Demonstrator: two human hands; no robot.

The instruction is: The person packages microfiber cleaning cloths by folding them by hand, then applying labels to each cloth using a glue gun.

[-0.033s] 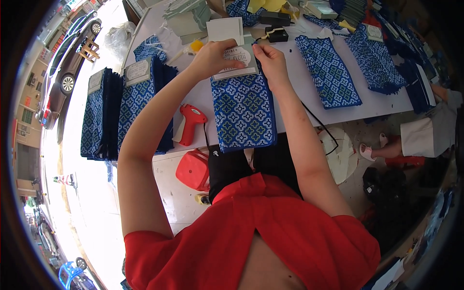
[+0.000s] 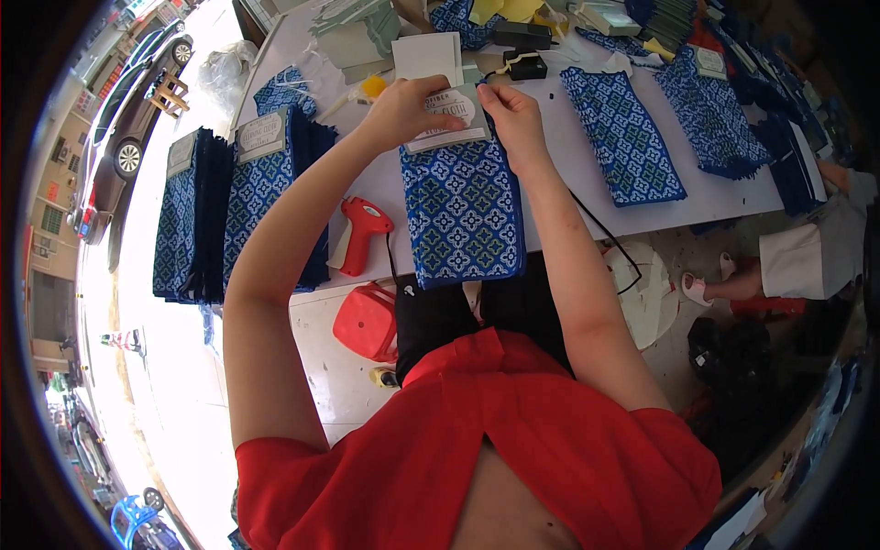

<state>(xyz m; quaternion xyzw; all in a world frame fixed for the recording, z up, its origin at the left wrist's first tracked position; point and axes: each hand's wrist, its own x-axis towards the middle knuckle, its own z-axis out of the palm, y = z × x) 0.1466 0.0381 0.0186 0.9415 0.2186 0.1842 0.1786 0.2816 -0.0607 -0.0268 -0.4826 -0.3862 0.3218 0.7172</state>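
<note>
Noted white table (image 2: 378,188) across the upper half of the frame, loaded with cloths and card. Found two stacks of folded blue cloths (image 2: 190,225) side by side at the left of the frame, patterned and edged in dark blue. Located the folded cloth (image 2: 463,215) at upper centre, beneath both hands: blue with white and green motifs, flat on the table, reaching slightly past its front edge. Logged a separate patterned cloth (image 2: 625,137) at upper right, lying aslant, apart from the first. Recorded left hand (image 2: 411,110) at upper centre, extended over the left part of the label card (image 2: 465,107), thumb on its face; could not tell gripping from pressing. Recorded right hand (image 2: 519,126) just right of that, thumb and forefinger pinched together at the card's right edge; could not tell whether on card, cloth or both. Saw red-and-white tagging gun (image 2: 365,223) left of centre, on the table between stacks and folded cloth. Observed black box (image 2: 526,66) at upper centre, beyond the right hand.
</note>
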